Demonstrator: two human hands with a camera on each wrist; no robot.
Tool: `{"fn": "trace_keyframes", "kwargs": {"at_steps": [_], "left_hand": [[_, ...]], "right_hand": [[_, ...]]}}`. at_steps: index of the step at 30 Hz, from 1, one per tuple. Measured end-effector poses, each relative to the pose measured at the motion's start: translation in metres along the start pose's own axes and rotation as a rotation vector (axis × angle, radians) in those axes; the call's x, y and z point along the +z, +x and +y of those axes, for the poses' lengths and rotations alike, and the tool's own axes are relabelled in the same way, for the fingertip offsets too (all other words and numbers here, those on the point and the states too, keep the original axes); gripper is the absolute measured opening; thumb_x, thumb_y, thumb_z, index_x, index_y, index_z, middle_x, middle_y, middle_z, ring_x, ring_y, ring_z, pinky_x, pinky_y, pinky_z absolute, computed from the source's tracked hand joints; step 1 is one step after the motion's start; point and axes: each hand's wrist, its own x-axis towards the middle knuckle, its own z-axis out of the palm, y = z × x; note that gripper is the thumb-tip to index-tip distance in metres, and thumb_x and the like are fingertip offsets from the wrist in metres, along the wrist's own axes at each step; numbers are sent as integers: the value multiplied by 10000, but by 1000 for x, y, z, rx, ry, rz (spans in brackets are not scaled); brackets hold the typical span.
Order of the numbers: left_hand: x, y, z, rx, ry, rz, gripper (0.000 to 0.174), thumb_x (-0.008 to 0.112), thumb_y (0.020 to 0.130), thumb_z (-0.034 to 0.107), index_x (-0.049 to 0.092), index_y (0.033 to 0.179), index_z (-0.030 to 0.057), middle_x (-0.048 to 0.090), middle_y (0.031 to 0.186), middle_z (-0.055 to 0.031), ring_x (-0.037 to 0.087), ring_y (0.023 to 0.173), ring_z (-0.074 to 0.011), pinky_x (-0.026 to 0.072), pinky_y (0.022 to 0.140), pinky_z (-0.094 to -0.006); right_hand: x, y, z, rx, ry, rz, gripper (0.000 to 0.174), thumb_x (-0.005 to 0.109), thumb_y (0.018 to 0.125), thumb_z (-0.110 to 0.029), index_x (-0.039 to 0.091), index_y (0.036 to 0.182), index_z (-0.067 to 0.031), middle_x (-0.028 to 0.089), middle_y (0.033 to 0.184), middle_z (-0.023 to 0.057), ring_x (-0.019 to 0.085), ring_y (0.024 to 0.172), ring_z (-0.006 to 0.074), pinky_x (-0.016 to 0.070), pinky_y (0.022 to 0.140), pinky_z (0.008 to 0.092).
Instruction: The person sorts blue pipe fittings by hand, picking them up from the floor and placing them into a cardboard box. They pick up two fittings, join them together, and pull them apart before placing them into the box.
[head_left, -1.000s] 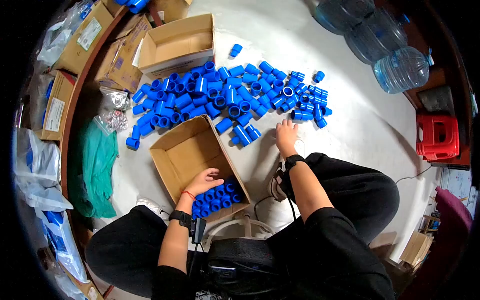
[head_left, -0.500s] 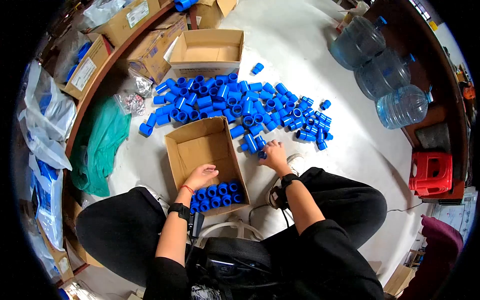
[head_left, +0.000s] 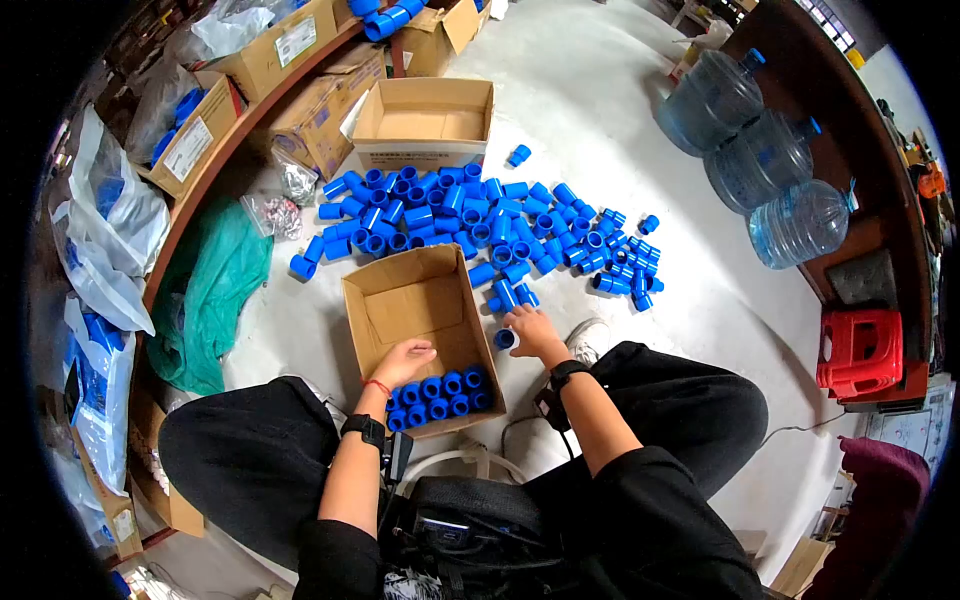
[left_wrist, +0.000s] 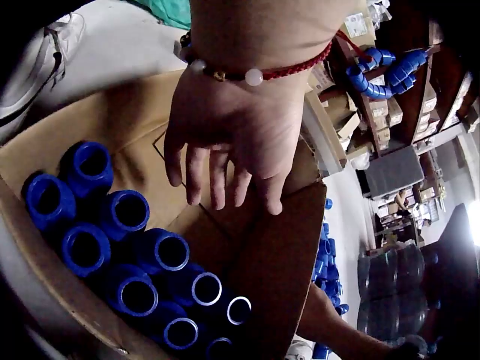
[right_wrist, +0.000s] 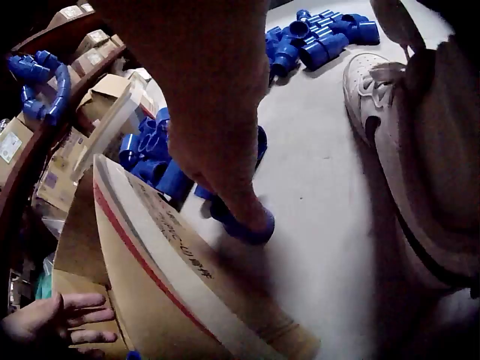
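Note:
A blue pipe fitting is in the grip of my right hand, just outside the right wall of the near cardboard box. In the right wrist view that pipe fitting shows under the fingertips, low over the floor. My left hand hangs over the inside of the box, its fingers loosely extended and holding nothing, as the left wrist view shows. Upright blue fittings stand in rows along the near end of the box, round openings facing up.
Loose blue fittings lie heaped on the floor beyond the box. A second cardboard box stands behind them. Water jugs and a red stool are at the right; a green plastic bag lies left. A white shoe is beside my right hand.
My right hand has taken hold of a fitting at the near edge of the pile and brought it toward the box. My left hand stays over the box. The head view has shifted.

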Motion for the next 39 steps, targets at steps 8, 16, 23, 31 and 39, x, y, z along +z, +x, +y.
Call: {"fn": "trace_keyframes", "kwargs": {"at_steps": [8,16,23,31,39], "left_hand": [[0,-4,8,-20,20,7,321,565,773,221,525,987,-15,564,913,-70,510,840,-126,407,766,-249],[-5,-5,13,-51,49,17,358,570,767,248,514,1013,-6,564,951,-100,524,868,-152,410,778,-268],[-3,0,21,-36,-6,21,315,546,788,214,509,1029,15,553,945,-56,503,879,-129,395,788,-252],[-3,1,44,123,-68,81,317,572,767,206,515,1021,25,554,952,-58,534,817,-129,424,728,-254],[-27,-17,165,508,156,348,666,729,568,223,422,1154,145,407,1094,-44,469,903,-188,435,677,-288]], "right_hand": [[0,12,37,249,-68,151,643,599,564,-14,364,1140,-179,427,1067,72,427,996,252,412,766,370],[-2,39,51,340,-10,96,604,571,621,-5,361,1140,-231,479,997,78,457,979,249,437,735,362],[0,37,48,290,-59,140,530,610,556,-25,432,1032,-178,446,998,92,454,958,271,435,737,375],[-29,36,46,468,135,192,623,754,397,-241,460,938,-142,441,982,100,451,924,285,427,740,375],[-171,67,-34,-417,473,436,574,757,401,-291,502,849,-37,513,842,96,486,815,260,401,721,323]]}}
